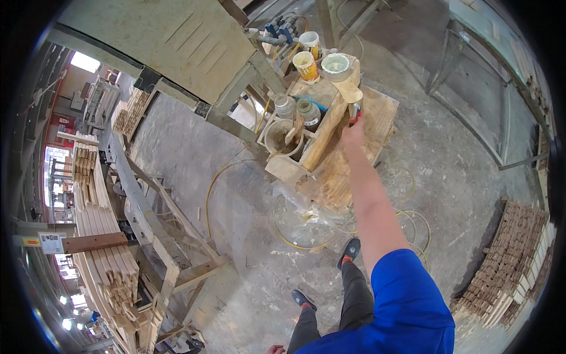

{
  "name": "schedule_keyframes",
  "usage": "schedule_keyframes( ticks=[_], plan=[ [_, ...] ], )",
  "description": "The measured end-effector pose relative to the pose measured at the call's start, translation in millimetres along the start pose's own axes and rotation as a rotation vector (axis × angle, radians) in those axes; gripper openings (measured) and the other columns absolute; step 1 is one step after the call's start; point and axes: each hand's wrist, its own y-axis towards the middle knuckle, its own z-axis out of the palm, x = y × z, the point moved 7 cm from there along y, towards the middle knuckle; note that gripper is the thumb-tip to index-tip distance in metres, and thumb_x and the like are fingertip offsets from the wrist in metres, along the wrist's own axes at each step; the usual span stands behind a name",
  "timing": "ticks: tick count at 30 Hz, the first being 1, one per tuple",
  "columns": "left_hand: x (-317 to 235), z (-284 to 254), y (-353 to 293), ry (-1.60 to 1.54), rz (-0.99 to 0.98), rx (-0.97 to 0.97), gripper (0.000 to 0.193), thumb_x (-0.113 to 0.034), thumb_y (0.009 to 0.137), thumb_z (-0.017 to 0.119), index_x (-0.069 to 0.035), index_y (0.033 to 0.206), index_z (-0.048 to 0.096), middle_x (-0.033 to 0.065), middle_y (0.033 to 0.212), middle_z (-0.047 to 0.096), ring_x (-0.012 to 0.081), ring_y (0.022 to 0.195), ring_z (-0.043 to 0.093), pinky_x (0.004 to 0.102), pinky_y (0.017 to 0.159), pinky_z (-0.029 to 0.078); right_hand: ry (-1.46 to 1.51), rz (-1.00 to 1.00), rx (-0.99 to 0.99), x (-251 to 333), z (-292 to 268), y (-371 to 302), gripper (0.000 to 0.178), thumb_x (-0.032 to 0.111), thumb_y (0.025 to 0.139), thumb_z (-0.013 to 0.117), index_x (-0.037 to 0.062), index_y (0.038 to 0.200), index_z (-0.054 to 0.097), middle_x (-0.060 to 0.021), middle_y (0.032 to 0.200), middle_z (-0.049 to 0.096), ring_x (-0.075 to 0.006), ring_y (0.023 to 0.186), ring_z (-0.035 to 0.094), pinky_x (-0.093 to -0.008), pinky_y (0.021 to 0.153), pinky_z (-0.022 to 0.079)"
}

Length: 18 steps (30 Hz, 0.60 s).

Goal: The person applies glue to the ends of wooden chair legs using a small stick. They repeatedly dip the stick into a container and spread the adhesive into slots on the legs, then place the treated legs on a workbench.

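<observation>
A: Where is the person's right hand [353, 135]?

B: Stretched out over the worktop [378, 113], its fingers closed, as far as one can see, around a small red-handled tool [355, 118].

A: What kind of tool?

B: Too small to tell; something metallic seems to show past the handle. It is just beside a tan, rounded piece [351, 92], near the white tub [336, 75]. Whether tool and tan piece touch is unclear.

A: And the left hand [275, 350]?

B: At the lower edge of the view, well apart from the worktop and mostly cut off. Nobody can tell whether its fingers are apart or together.

A: So which step is in hand?

B: Judging by the outstretched reach, the tool is either being taken up or set down; this one moment cannot settle which.

A: What does the next move call for?

B: Probably a secure grip and a careful path, since the white tub, a yellow-and-white tub [308, 73] and a glass jar [311, 121] stand near.
</observation>
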Motion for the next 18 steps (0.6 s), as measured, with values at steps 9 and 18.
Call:
schedule_keyframes(
  ticks=[9, 18],
  plan=[
    [-74.1, -24.5, 67.3, 0.286, 0.325, 0.075, 0.034, -0.030, 0.089, 0.051, -0.004, 0.110, 0.053, 0.0084, 0.093, 0.061, 0.0159, 0.072, 0.059, 0.0292, 0.061, 0.049, 0.505, 0.028, -0.171, -10.3, -145.5, -37.2, 0.025, 0.025, 0.088, 0.054, 0.0054, 0.103, 0.050, -0.0044, 0.074, 0.051, -0.0177, 0.064, 0.049, -0.0302, 0.061, 0.041],
    [-293.1, 119.2, -39.1, -0.005, 1.013, 0.761, 0.049, -0.027, 0.093, 0.047, -0.010, 0.135, 0.029, 0.0115, 0.112, 0.051, 0.0181, 0.095, 0.051, 0.0354, 0.081, 0.043, 0.607, 0.444, 0.540, -33.6, -278.1, -508.7, 0.033, 0.044, 0.088, 0.053, 0.0147, 0.104, 0.056, 0.0057, 0.060, 0.041, -0.0033, 0.044, 0.032, -0.0219, 0.038, 0.023]
  ],
)
